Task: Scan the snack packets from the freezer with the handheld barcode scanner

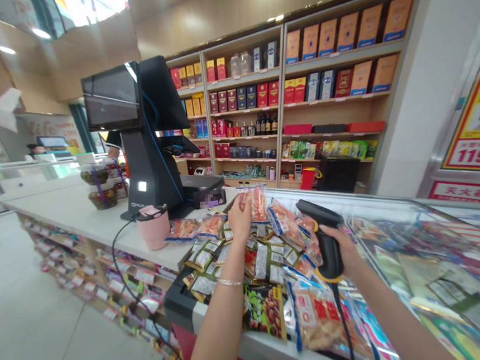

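My left hand [240, 218] reaches over the pile and pinches the edge of a clear snack packet [259, 202] with orange-pink contents, held upright. In my right hand [343, 247] is a black and yellow barcode scanner [328, 245], gripped by its handle, its head pointing left and its cord hanging down. Between my arms lie several green and white snack packets [268, 262], a dark green packet with nuts printed on it [265, 311] and a larger clear food bag [326, 321]. Another orange packet [285, 223] rests just left of the scanner's head.
A black point-of-sale terminal [146, 160] stands on the white counter [119, 235] beside a pink cup [153, 228] and stacked plastic tubs [101, 186]. A glass-topped case [433, 275] full of packets is on the right. Shelves of boxes [253, 97] line the wall behind.
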`<move>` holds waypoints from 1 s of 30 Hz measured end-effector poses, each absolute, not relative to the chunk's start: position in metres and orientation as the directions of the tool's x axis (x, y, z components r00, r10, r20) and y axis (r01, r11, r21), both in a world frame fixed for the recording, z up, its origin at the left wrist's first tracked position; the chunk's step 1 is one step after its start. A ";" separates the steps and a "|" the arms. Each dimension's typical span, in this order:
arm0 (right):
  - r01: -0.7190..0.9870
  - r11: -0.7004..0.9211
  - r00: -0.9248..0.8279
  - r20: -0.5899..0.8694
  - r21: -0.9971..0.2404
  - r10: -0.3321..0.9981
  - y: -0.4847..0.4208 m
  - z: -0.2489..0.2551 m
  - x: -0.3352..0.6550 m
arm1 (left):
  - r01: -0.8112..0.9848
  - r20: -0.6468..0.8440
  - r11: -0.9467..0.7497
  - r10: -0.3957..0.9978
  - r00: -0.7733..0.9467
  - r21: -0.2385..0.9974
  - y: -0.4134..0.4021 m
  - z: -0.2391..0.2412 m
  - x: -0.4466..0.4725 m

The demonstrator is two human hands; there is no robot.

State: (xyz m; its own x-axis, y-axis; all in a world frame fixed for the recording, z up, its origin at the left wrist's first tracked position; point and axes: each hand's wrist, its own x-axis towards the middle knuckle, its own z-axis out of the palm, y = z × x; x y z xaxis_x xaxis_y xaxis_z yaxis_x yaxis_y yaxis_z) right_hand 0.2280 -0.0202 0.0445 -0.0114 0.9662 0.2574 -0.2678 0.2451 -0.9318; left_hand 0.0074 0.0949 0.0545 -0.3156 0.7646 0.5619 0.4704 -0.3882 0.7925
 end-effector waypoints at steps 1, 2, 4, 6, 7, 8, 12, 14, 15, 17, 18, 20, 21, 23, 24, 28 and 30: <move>-0.273 0.236 -0.010 0.248 -0.933 0.969 -0.021 0.045 0.227 | 0.494 0.554 -0.367 0.772 -0.312 0.788 0.093 0.055 0.008; -0.282 0.228 -0.007 0.240 -0.932 0.971 -0.022 0.046 0.226 | 0.514 0.547 -0.347 0.778 -0.310 0.785 0.092 0.056 0.009; -0.301 0.230 0.010 0.238 -0.926 0.971 -0.024 0.047 0.224 | 0.547 0.535 -0.317 0.789 -0.302 0.775 0.090 0.058 0.010; -0.308 0.247 0.030 0.250 -0.919 0.968 -0.025 0.047 0.223 | 0.575 0.531 -0.296 0.794 -0.296 0.763 0.087 0.060 0.012; -0.305 0.258 0.035 0.260 -0.917 0.965 -0.026 0.047 0.222 | 0.590 0.536 -0.291 0.792 -0.293 0.753 0.085 0.061 0.013; -0.300 0.270 0.037 0.272 -0.915 0.962 -0.026 0.046 0.222 | 0.605 0.542 -0.287 0.788 -0.292 0.743 0.083 0.061 0.014; -0.258 0.308 -0.020 0.324 -0.916 0.946 -0.026 0.043 0.223 | 0.596 0.581 -0.333 0.762 -0.286 0.731 0.079 0.059 0.021; -0.238 0.320 -0.052 0.341 -0.917 0.939 -0.026 0.042 0.222 | 0.500 0.606 -0.426 0.745 -0.280 0.754 0.083 0.055 0.024; -0.234 0.326 -0.056 0.347 -0.916 0.936 -0.027 0.042 0.221 | 0.422 0.608 -0.473 0.741 -0.285 0.774 0.087 0.053 0.024; -0.237 0.330 -0.050 0.350 -0.914 0.935 -0.029 0.043 0.220 | 0.215 0.552 -0.509 0.771 -0.317 0.834 0.095 0.048 0.025; -0.240 0.328 -0.044 0.348 -0.913 0.936 -0.030 0.044 0.219 | 0.093 0.498 -0.497 0.804 -0.325 0.863 0.100 0.046 0.026; -0.245 0.325 -0.036 0.344 -0.913 0.938 -0.029 0.043 0.218 | -0.158 0.382 -0.439 0.876 -0.293 0.885 0.106 0.044 0.025; -0.248 0.325 -0.033 0.344 -0.913 0.938 -0.028 0.042 0.218 | -0.271 0.336 -0.403 0.905 -0.260 0.874 0.108 0.043 0.024; -0.257 0.324 -0.030 0.343 -0.910 0.939 -0.025 0.039 0.219 | -0.438 0.277 -0.337 0.940 -0.197 0.833 0.109 0.043 0.023; -0.260 0.322 -0.034 0.342 -0.910 0.939 -0.024 0.036 0.220 | -0.484 0.247 -0.305 0.952 -0.182 0.820 0.109 0.043 0.022; -0.222 0.332 -0.041 0.348 -0.917 0.936 -0.022 0.032 0.222 | -0.458 0.175 -0.270 0.955 -0.239 0.847 0.109 0.044 0.019; -0.144 0.346 -0.058 0.357 -0.927 0.932 -0.025 0.037 0.222 | -0.335 0.230 -0.352 0.907 -0.353 0.874 0.108 0.045 0.017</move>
